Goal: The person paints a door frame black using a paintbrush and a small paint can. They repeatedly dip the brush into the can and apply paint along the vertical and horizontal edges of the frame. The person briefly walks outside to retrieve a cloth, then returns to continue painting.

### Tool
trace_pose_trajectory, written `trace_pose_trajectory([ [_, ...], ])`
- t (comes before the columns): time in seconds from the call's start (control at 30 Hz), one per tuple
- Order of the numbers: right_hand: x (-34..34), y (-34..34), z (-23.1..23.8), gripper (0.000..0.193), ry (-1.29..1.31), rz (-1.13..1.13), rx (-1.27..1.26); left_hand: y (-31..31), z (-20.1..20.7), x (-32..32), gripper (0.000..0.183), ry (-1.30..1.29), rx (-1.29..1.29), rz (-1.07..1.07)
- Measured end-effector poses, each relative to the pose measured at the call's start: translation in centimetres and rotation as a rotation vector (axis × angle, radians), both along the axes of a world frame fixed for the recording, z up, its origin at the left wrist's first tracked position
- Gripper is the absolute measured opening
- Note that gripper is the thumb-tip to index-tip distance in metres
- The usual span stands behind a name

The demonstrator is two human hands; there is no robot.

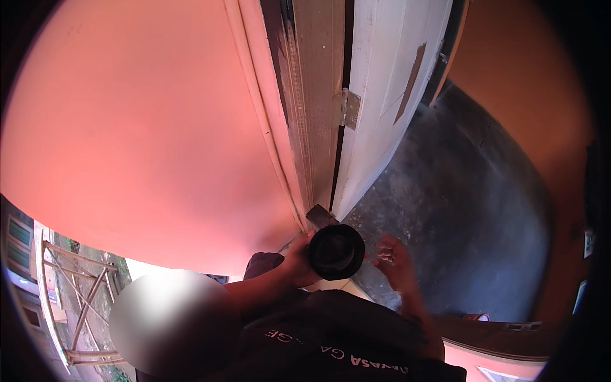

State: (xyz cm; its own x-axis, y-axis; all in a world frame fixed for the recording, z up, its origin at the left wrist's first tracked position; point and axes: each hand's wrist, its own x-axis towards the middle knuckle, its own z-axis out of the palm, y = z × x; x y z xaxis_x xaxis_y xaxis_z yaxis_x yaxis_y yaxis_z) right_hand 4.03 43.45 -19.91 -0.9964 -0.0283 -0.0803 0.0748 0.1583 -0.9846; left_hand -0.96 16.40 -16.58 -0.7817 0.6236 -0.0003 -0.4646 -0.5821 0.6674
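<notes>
Here we see the left hand come up from the lower edge, its forearm bent across a dark shirt, and its fingers are closed around the side of a black round container. The right hand is just beside the container on the other side, not touching it, with the palm turned toward it and the fingers spread and a little curled, so it holds nothing.

The container is in the middle of the lower half of the picture, above the threshold of a doorway. Its round mouth faces up to the camera, so its long axis runs almost straight along our line of sight and we look down into the dark inside. We cannot tell if something is in it, and its lower part is hidden behind the rim.

Behind the container stands a worn wooden door frame with a metal hinge and a white door opened inward over a dark grey floor. A pink wall fills the left side. At the lower left a blurred patch covers one area, and a metal frame is partly cut off by the rim
</notes>
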Motion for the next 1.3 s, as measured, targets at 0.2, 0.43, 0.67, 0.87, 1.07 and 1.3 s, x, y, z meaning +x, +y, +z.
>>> trace_pose_trajectory([
  [0.2, -2.0, -1.1, -2.6, 0.073, 0.119, -0.034, -0.32, 3.4, -4.7, -4.5, 0.062, -0.293, 0.262, -0.321],
  [0.43, -2.6, -3.8, -6.8, 0.05, 0.249, -0.03, -0.529, 4.2, -11.7, -6.7, 0.055, -0.317, 0.404, -0.423],
  [0.67, -0.9, -6.4, -13.8, 0.05, 0.272, -0.162, -0.439, 3.2, -16.9, -6.2, 0.051, -0.338, 0.321, -0.452],
  [0.87, 2.9, -9.1, -20.6, 0.045, 0.306, -0.383, -0.256, 1.3, -20.8, -4.9, 0.048, -0.392, 0.355, -0.52],
  [1.07, 0.9, -12.1, -16.4, 0.032, 0.376, -0.591, -0.429, -1.2, -21.3, -4.4, 0.056, -0.395, 0.324, -0.488],
  [1.3, -0.9, -10.4, -11.9, 0.017, 0.563, -0.753, -0.556, -6.4, -20.9, -6.0, 0.061, -0.267, 0.337, -0.347],
])
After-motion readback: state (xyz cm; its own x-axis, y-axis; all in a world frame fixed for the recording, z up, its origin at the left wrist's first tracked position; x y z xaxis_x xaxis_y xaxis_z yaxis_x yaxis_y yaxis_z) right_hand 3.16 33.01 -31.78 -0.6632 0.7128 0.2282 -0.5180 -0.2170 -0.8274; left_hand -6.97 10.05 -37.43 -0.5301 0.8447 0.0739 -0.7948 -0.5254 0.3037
